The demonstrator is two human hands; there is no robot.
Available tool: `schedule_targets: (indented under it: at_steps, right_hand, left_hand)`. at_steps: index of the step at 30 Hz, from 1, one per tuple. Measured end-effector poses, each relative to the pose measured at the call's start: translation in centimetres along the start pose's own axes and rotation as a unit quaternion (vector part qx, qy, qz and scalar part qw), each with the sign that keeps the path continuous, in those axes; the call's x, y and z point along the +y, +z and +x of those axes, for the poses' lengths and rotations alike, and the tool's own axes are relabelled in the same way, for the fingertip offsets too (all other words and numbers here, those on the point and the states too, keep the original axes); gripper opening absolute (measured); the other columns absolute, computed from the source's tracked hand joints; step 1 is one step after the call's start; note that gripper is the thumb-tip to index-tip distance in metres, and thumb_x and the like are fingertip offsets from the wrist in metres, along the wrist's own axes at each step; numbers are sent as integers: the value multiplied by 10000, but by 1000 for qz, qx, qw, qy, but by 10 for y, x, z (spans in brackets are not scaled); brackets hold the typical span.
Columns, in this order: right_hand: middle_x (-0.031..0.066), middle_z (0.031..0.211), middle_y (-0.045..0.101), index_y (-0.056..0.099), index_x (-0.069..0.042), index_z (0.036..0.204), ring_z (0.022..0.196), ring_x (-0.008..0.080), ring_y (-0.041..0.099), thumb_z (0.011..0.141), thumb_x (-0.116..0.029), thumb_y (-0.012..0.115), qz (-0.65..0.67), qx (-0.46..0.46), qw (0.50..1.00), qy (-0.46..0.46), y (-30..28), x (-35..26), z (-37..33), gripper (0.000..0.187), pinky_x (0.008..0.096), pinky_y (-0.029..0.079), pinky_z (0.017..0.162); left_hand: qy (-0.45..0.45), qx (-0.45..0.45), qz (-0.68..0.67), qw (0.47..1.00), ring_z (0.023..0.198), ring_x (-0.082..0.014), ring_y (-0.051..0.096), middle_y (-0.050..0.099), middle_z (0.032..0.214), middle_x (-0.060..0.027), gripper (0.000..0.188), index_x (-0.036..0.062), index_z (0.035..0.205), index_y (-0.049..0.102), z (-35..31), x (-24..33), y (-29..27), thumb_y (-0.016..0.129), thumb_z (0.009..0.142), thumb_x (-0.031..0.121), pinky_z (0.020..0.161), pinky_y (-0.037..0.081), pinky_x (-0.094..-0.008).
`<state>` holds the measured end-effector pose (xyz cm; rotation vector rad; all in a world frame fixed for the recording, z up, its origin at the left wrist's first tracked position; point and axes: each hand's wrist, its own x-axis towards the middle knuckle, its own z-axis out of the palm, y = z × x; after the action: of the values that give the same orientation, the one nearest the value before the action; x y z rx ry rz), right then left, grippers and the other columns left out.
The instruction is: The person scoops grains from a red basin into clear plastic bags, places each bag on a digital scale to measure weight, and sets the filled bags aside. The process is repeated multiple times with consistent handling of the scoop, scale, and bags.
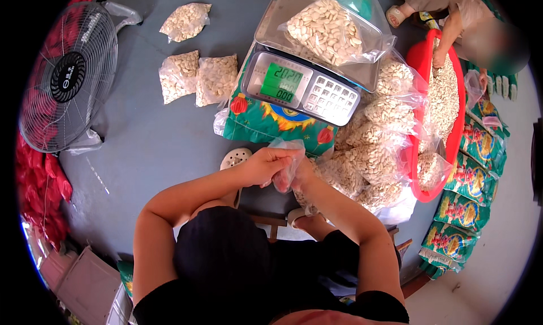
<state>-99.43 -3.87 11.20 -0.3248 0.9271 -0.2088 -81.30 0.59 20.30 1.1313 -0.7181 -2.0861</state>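
Note:
Both hands come together in front of the scale, pinching a clear plastic bag [291, 162] between them. My left hand [264, 165] has its fingers closed on the bag from the left. My right hand [304, 175] closes on it from the right; its fingertips are partly hidden by the plastic. Just beyond the hands stands a digital scale [249, 90] with a green lit display. On its metal pan lies a clear bag of pale flat seeds [325, 31]. Several filled seed bags [373, 155] are piled to the right of my hands.
A red tub [417, 161] of loose seeds stands at the right, where another person's hand [440, 56] reaches in. Three filled bags [216, 76] lie on the grey floor at the left. Beyond them is a fan [68, 76]. Green printed sacks [464, 209] line the right wall.

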Motion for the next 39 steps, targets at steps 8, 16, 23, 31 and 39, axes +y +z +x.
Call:
schedule_targets:
  at_steps: [8, 16, 23, 31, 39]
  right_hand:
    - [247, 1199, 573, 474, -5, 1307, 1134, 366, 566, 883, -279, 629, -614, 137, 763, -152, 8, -14, 2, 528, 376, 443, 975]
    - [176, 1079, 650, 580, -66, 1221, 1026, 309, 628, 889, -351, 626, -687, 19, 726, 32, 29, -53, -46, 440, 378, 484, 878]
    - [80, 924, 709, 665, -85, 1063, 860, 126, 677, 938, -212, 585, -578, 111, 755, -287, 92, -194, -89, 196, 289, 518, 782]
    - [147, 1041, 690, 660, -85, 1099, 979, 306, 653, 860, -172, 609, -832, 293, 346, -320, 128, -360, -11, 259, 411, 520, 845]
    - [250, 1074, 646, 561, -41, 1243, 1061, 409, 600, 857, -451, 637, -884, 250, 323, -227, 164, -327, 32, 569, 464, 481, 904]
  left_hand:
    - [21, 137, -102, 985, 738, -173, 720, 691, 771, -112, 349, 41, 1336, 508, -1, -41, -37, 377, 1025, 134, 370, 396, -190]
    - [24, 81, 68, 994, 650, -186, 691, 671, 909, -119, 288, -19, 1165, 597, 4, -20, -29, 393, 978, 59, 583, 545, -272]
    - [5, 45, 101, 994, 706, -209, 721, 652, 1060, -99, 323, 0, 1180, 625, 2, -24, -21, 402, 951, 44, 595, 527, -251]
    - [2, -10, 131, 991, 708, -210, 722, 662, 1076, -122, 342, -20, 1205, 610, 4, -15, -15, 418, 933, 55, 566, 492, -248]
    - [-26, 1, 75, 997, 710, -219, 709, 626, 997, -94, 319, -63, 1191, 599, 4, -29, -32, 427, 946, 47, 629, 541, -258]
